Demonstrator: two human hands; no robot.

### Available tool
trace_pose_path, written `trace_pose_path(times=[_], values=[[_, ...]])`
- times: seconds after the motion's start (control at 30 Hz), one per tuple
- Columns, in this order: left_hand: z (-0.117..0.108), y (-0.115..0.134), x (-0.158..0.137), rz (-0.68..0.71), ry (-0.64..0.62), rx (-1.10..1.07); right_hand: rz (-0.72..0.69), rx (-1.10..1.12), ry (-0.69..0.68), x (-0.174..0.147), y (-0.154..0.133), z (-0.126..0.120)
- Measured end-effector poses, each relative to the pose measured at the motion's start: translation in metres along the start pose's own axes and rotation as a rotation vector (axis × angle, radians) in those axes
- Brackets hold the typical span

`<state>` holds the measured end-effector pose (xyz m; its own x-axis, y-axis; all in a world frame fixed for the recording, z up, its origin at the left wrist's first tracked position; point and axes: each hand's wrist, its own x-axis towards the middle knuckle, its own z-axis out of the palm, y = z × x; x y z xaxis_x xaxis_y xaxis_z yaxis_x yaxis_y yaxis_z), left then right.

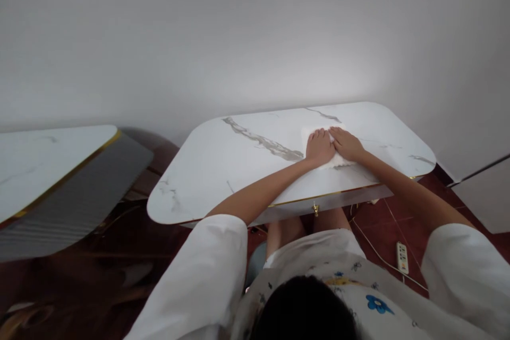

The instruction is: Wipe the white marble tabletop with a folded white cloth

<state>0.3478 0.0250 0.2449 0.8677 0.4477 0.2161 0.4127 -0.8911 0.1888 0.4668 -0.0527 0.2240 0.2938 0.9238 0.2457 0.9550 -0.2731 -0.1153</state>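
Observation:
A white cloth [337,161] lies spread on a white marble-patterned tabletop [207,164], right of its middle. My left hand [320,147] rests on the cloth, palm down, its fingers lying over the fabric. Just to the right, my right hand [346,143] presses on the same cloth with its fingers stretched out toward the left hand. The fingertips of both hands come close together near the cloth's far side. Both palms are hidden from above.
A second marble-topped piece [48,159] with a gold edge stands at the left, across a gap. Behind is a plain wall [239,32]. A gold knob [316,209] sits on the table's front. A power strip [402,258] and its cable lie on the red floor.

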Motion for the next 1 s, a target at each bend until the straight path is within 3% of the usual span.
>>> trace_pose_path(times=[0.33,0.57,0.8,1.0], values=[[0.009,-0.061,0.073,0.033,0.062,-0.037,0.005,-0.013,0.013,0.086,0.005,0.014],[0.016,-0.089,0.107,0.004,0.074,-0.018,-0.012,0.024,-0.001,0.134,0.015,0.024],[0.029,-0.092,0.137,-0.035,0.107,0.021,-0.027,0.092,0.007,0.162,0.041,0.035],[0.030,-0.069,0.154,-0.029,0.057,0.032,0.027,0.102,0.020,0.160,0.071,0.035]])
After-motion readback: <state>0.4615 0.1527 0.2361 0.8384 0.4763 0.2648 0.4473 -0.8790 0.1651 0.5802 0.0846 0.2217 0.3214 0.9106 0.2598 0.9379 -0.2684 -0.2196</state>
